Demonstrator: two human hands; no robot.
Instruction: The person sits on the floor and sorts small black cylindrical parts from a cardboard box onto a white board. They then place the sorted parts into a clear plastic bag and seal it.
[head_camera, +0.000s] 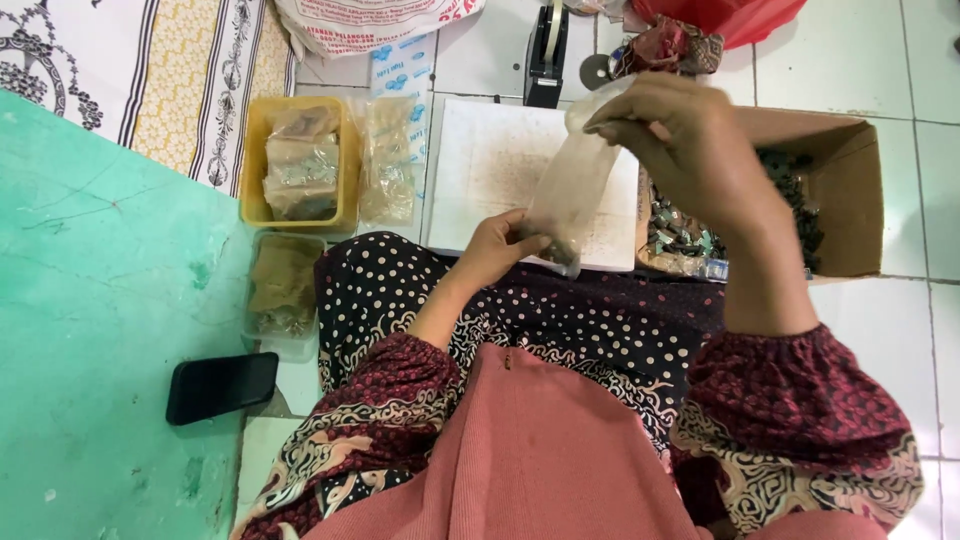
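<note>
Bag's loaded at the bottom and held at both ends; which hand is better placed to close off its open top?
Right, probably. The right hand already pinches the clear plastic bag at its upper end, while the left hand grips the filled bottom, supporting the small dark pieces there.

Upper left: patterned cloth (150, 70). Left side: green mat (90, 330) with a black phone (221, 386) at its right edge. Yellow tub (300, 165) of filled bags at upper centre-left; clear tub (283, 290) just below it. Top centre: black tape dispenser (546, 55), white sack (370, 22) to its left, red bag (725, 18) to its right. White tile floor (880, 60) at upper right.
</note>
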